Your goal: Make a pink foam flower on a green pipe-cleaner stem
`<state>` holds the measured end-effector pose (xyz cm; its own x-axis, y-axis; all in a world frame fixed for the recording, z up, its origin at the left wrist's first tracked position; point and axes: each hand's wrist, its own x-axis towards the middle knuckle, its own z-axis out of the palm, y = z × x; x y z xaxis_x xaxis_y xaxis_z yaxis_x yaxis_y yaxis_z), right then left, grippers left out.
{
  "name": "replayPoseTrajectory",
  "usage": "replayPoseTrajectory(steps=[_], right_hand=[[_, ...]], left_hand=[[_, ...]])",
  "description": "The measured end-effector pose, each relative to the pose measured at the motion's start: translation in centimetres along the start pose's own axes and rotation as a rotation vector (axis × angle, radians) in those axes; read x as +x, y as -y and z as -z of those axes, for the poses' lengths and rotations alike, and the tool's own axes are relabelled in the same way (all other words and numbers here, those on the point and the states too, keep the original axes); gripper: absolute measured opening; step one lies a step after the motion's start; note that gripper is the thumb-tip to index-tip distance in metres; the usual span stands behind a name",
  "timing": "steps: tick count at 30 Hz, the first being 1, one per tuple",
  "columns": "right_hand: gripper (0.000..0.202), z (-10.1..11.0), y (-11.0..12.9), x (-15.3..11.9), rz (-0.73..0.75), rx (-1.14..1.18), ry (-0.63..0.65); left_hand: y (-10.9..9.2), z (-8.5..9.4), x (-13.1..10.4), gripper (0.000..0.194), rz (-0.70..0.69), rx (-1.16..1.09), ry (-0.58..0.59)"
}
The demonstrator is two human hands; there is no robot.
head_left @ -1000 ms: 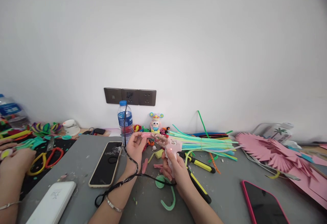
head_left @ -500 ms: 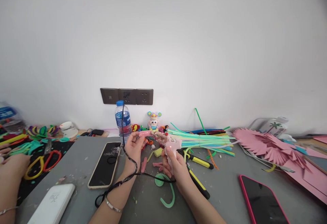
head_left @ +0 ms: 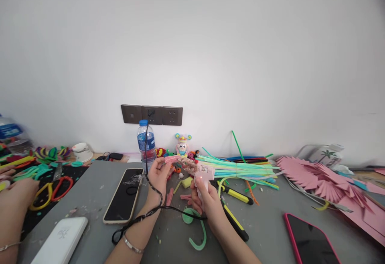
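My right hand (head_left: 206, 198) is wrapped round the handle of a pale pink glue gun (head_left: 205, 173), whose front end points left. Between the fingertips of my left hand (head_left: 159, 177) is a pink fuzzy strip (head_left: 172, 159), close to the gun's tip. The gun's black cord (head_left: 177, 208) runs over my left forearm and up past a water bottle (head_left: 146, 141). Beneath my hands lie a green pipe-cleaner coil with a hooked tail (head_left: 198, 240), pink fuzzy pieces (head_left: 170, 196) and a pale yellow block (head_left: 187, 182).
A small figure (head_left: 182, 145) stands by the wall. Pipe cleaners (head_left: 243, 168) and yellow-black pliers (head_left: 236, 220) lie to the right, near folded pink paper (head_left: 319, 175). Phones (head_left: 124, 195) (head_left: 311, 238) and a white power bank (head_left: 61, 240) flank my arms. Another person's hand (head_left: 21, 198) is at left.
The view has shifted slightly. My hands keep nearly the same pose, with the pink strip still by the gun's tip. The other person's hand at left has moved a little.
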<state>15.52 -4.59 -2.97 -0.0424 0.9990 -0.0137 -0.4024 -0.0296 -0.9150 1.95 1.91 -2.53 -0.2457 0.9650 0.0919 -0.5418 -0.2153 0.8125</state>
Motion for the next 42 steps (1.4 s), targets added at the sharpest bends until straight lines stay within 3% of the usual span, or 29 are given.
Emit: replayPoseTrajectory(steps=[24,32,37,42], right_hand=[[0.058,0.2,-0.2,0.3,0.009,-0.058,-0.076],[0.058,-0.6,0.9,-0.5,0.118,-0.060,-0.105],[0.050,-1.2,1.6,-1.1,0.187,0.037,-0.059],[0.051,-3.6,3.2,-3.0,0.109,0.167,0.111]], left_hand=[[-0.1,0.1,0.1,0.037,0.010,-0.011,-0.008],[-0.5,-0.1,-0.1,0.035,-0.005,-0.003,0.002],[-0.6,-0.4,-0.2,0.036,0.020,-0.024,0.000],[0.3,-0.8,-0.8,0.025,0.002,0.034,0.021]])
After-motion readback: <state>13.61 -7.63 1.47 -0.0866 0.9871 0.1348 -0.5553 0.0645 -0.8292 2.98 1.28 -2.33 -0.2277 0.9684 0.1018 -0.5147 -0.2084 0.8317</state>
